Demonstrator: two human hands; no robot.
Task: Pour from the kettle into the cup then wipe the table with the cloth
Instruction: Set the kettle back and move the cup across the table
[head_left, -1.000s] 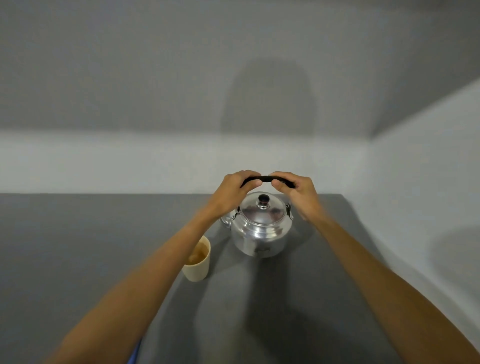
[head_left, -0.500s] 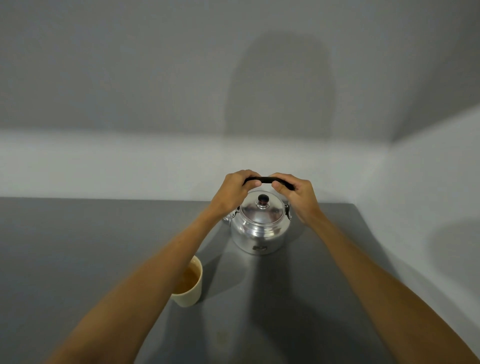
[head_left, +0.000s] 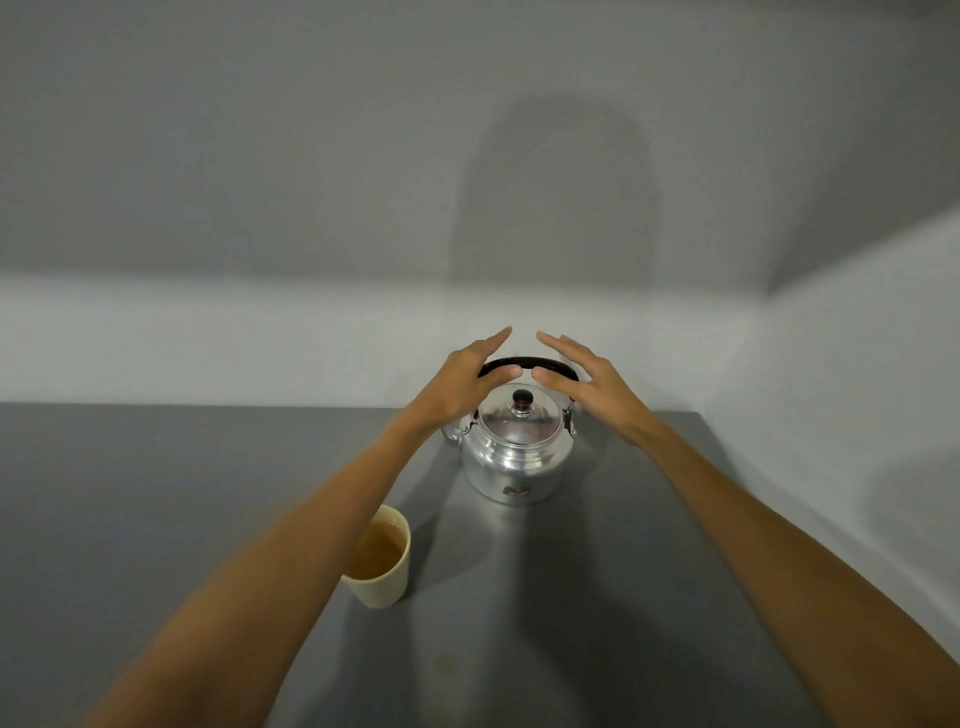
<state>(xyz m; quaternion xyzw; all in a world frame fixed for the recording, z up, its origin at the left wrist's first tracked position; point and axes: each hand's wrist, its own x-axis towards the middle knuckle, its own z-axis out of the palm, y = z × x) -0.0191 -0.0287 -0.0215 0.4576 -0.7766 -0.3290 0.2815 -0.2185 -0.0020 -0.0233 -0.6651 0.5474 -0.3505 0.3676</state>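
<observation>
Our left hand (head_left: 457, 382) and right hand (head_left: 587, 387) are spread wide, holding nothing. The shiny kettle (head_left: 517, 452) sits on the table (head_left: 156, 519) right under both grips. The cup (head_left: 382, 558) stands near, under our left arm.

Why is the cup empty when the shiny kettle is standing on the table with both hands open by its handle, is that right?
Not quite: the cup is not empty. The head view shows brownish liquid inside it. The rest holds: the kettle stands upright on the table, and the left hand and right hand are open beside its black handle.
</observation>
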